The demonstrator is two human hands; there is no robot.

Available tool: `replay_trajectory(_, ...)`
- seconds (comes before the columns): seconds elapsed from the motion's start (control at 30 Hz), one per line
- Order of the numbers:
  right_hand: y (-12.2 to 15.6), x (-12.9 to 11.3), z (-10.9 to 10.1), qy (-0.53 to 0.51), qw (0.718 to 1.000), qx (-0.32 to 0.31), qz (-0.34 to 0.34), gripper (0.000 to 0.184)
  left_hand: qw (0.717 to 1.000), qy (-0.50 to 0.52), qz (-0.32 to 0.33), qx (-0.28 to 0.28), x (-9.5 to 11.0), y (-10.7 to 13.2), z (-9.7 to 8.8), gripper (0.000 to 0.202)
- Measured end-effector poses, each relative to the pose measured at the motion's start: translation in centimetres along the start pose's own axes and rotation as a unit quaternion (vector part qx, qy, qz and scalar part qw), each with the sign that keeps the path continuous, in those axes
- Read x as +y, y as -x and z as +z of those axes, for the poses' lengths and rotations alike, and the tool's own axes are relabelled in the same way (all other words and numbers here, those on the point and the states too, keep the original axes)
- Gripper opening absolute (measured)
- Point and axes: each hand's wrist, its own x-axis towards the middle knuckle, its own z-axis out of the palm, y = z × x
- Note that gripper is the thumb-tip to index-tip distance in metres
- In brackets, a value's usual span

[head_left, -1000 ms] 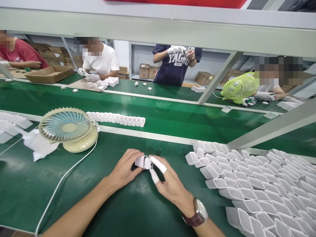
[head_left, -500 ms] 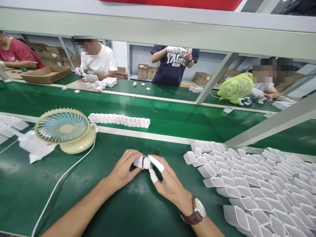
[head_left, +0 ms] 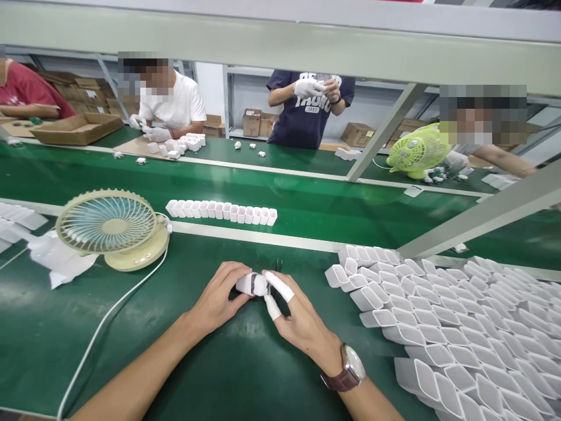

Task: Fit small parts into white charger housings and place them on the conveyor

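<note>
Head view: the left hand [head_left: 219, 301] and right hand [head_left: 298, 321] meet over the green mat [head_left: 245, 374], both pinching a small white part [head_left: 250, 284] between them, just above the mat. The right thumb and forefinger wear white finger cots [head_left: 279, 286]; a watch [head_left: 350, 369] sits on that wrist. White shells [head_left: 438, 327] lie heaped to the right, a cream fan [head_left: 111, 228] to the left, and a row of shells [head_left: 221, 211] rests on the belt [head_left: 328, 210] beyond.
</note>
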Motion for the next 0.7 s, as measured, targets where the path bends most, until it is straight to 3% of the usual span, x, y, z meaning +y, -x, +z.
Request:
replay_trajectory(0.47, 0.02, -0.11, 0.48, 0.001, 1.0, -0.011, -0.009, 0.067, 1.0, 0.008, 0.004, -0.005, 0.57, 0.04, 0.18, 0.037)
replay_trajectory(0.7, 0.18, 0.27, 0.44, 0.023, 0.999, -0.026, 0.018, 0.067, 0.999, 0.014, -0.028, -0.022, 0.9, 0.07, 0.12, 0.041)
